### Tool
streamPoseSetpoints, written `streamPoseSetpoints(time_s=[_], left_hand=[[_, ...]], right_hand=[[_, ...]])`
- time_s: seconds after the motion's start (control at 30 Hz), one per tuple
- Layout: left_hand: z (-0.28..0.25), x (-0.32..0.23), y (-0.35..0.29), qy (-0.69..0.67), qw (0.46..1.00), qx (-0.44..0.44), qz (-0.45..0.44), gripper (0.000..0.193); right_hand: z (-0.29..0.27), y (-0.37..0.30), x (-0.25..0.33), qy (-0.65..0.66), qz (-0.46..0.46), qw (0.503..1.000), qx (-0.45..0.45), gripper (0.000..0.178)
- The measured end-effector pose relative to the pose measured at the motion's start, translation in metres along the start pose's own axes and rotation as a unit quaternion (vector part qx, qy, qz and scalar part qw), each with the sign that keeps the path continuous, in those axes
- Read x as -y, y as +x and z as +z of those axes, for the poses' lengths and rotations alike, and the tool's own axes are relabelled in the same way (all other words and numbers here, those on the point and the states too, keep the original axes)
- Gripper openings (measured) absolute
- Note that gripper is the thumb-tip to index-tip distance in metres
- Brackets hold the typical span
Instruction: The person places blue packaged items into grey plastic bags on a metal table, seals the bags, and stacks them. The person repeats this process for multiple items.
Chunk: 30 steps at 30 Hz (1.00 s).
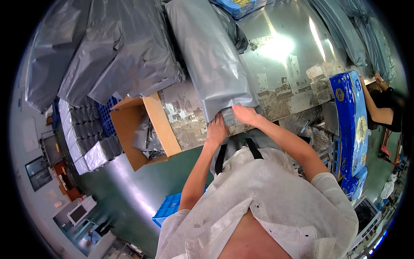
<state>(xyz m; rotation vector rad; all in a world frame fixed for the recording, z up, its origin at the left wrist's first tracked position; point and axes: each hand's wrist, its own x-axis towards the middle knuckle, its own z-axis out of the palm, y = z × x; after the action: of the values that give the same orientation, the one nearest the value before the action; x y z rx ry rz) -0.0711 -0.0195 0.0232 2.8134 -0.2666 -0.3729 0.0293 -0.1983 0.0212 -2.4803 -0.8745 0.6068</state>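
Observation:
A long grey plastic bag (211, 52), filled to a boxy shape, lies across the metal table with its near end toward me. My left hand (217, 129) rests on the left corner of that end, fingers stretched out against the plastic. At the right corner, my right hand (244, 115) has its fingers closed on the bag's edge. Between the hands the end of the bag shows a folded or loose flap, and what is inside cannot be seen.
More filled grey bags (133, 52) lie at the left. A cardboard box (162, 125) holding grey plastic stands below them. Blue printed packs (350, 125) are stacked at the right, near another person's arm (376, 101). A blue crate (168, 208) sits on the floor.

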Motion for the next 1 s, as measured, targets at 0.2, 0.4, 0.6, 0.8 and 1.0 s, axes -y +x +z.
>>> streamPoseSetpoints(time_s=[0.2,0.4,0.6,0.8,1.0], left_hand=[[-0.024,-0.003,-0.006,-0.057,0.997,0.056,0.005,0.051],[-0.129,-0.017,0.029,-0.458,0.889,0.014,-0.011,0.023],[-0.16,-0.005,0.042,-0.369,0.929,0.015,-0.022,0.018],[-0.135,0.004,0.053,-0.351,0.936,0.0,0.024,0.022],[-0.082,0.059,0.027,0.067,0.976,0.006,0.207,0.036]], right_hand=[[-0.02,-0.013,0.004,-0.016,0.004,0.998,0.062,0.018],[-0.108,-0.031,0.027,0.072,-0.144,0.984,-0.07,0.012],[-0.154,-0.033,0.039,0.083,-0.31,0.943,-0.087,0.01],[-0.118,-0.005,0.007,-0.005,-0.24,0.971,-0.013,0.025],[-0.1,-0.003,-0.055,-0.208,-0.35,0.912,0.051,0.039]])
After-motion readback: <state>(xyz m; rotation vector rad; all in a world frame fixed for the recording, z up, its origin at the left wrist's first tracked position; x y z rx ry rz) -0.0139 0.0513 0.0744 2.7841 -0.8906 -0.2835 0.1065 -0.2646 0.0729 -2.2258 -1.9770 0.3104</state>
